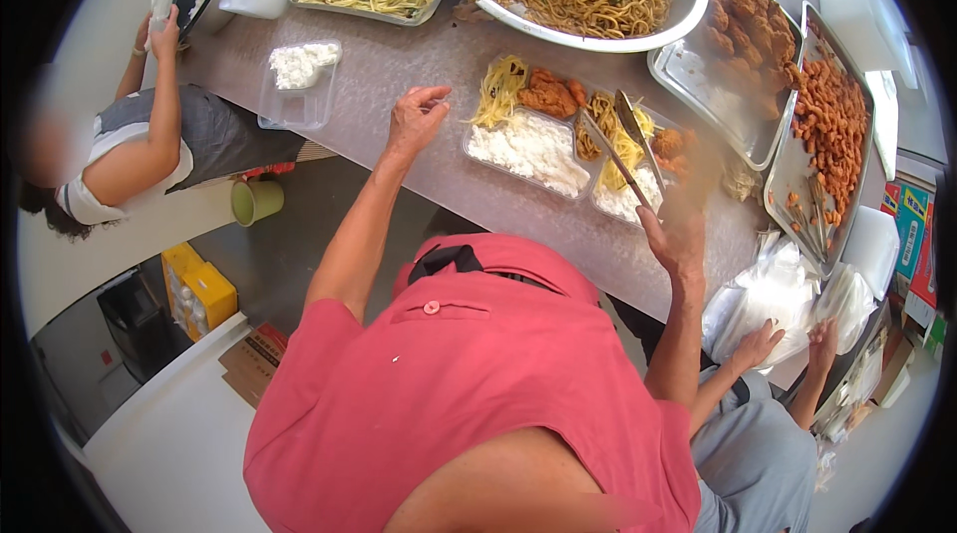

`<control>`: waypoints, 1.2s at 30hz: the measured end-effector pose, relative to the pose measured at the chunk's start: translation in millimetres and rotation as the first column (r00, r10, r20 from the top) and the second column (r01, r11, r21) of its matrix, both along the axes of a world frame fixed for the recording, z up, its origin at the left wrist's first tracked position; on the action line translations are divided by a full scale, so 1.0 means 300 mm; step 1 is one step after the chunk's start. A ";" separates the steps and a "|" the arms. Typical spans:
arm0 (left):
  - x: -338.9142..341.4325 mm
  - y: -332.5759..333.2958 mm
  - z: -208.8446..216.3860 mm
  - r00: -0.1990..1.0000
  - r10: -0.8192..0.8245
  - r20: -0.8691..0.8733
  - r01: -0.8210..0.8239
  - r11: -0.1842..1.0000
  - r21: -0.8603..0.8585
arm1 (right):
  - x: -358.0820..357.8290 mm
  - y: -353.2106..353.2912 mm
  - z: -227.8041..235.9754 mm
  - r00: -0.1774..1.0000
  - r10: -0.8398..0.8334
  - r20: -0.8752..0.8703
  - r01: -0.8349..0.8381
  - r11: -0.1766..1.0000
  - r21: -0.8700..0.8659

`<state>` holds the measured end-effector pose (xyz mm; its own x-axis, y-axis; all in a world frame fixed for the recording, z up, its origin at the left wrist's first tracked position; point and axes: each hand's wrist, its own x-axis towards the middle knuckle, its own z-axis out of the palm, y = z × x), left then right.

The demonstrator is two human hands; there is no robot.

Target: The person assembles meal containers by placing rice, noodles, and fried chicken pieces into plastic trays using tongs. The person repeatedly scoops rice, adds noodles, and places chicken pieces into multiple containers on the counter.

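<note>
My right hand (684, 242) grips a pair of metal tongs (611, 154), whose open tips reach over a clear plastic meal box (596, 206) holding rice, brown noodles and pale yellow shreds. Beside it, to the left, lies a fuller meal box (467, 144) with white rice (526, 151), yellow shreds (500, 94) and a fried chicken piece (551, 94). Over the table, left of that box, hovers my left hand (417, 120), fingers apart and holding nothing. A third box (321, 106) at the left contains only rice in one compartment.
A big bowl (578, 40) of brown noodles and a tray (399, 14) of yellow shreds stand behind. Fried food trays (688, 84) (797, 189) line the right. A co-worker's hands (763, 342) handle plastic bags (773, 294); another person (150, 139) is at the left.
</note>
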<state>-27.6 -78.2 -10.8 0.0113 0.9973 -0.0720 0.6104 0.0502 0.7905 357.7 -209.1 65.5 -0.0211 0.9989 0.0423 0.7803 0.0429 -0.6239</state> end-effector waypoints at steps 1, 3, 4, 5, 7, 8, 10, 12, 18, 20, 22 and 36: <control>-0.030 -0.035 -0.012 1.000 0.018 0.010 -0.018 0.999 -0.028 | -0.012 0.001 -0.005 1.000 -0.008 -0.005 0.008 1.000 -0.007; -0.066 -0.081 -0.052 0.999 0.035 0.024 -0.034 0.998 -0.062 | -0.034 0.010 -0.020 1.000 -0.021 -0.013 0.020 1.000 -0.020; -0.084 -0.096 -0.070 0.999 0.048 0.024 -0.047 0.997 -0.056 | -0.047 0.015 -0.022 1.000 -0.005 -0.002 0.005 1.000 0.004; -0.104 -0.099 -0.069 0.997 0.072 0.022 -0.071 0.997 -0.043 | -0.066 0.021 -0.019 0.999 -0.025 -0.043 0.023 0.999 -0.033; -0.134 -0.100 -0.062 0.995 0.103 0.000 -0.103 0.994 -0.047 | -0.098 0.013 -0.009 0.991 -0.054 -0.122 0.041 0.994 -0.105; -0.145 -0.099 -0.060 0.993 0.122 -0.009 -0.122 0.991 -0.052 | -0.116 0.015 -0.005 0.987 -0.066 -0.149 0.048 0.992 -0.120; -0.183 -0.094 -0.052 0.987 0.158 0.006 -0.157 0.987 -0.043 | -0.160 0.030 -0.014 0.978 -0.072 -0.194 0.045 0.989 -0.138; -0.249 -0.095 -0.044 0.984 0.176 0.016 -0.174 0.983 -0.054 | -0.227 0.047 -0.025 0.971 -0.068 -0.229 0.033 0.988 -0.153; -0.586 0.044 -0.014 0.929 0.367 0.031 -0.367 0.915 0.164 | -0.480 0.132 -0.011 0.968 -0.027 -0.249 -0.005 0.992 -0.129; -0.749 0.094 -0.033 0.893 0.449 0.002 -0.437 0.868 0.238 | -0.586 0.184 -0.004 0.977 0.003 -0.213 -0.029 0.992 -0.120; -0.902 0.170 -0.035 0.863 0.499 -0.074 -0.450 0.827 0.336 | -0.693 0.247 0.011 0.984 0.000 -0.177 -0.020 0.993 -0.114; -1.340 0.237 -0.202 0.887 0.454 0.090 -0.459 0.887 0.051 | -1.196 0.937 0.026 0.942 0.055 0.330 -0.049 0.998 -0.025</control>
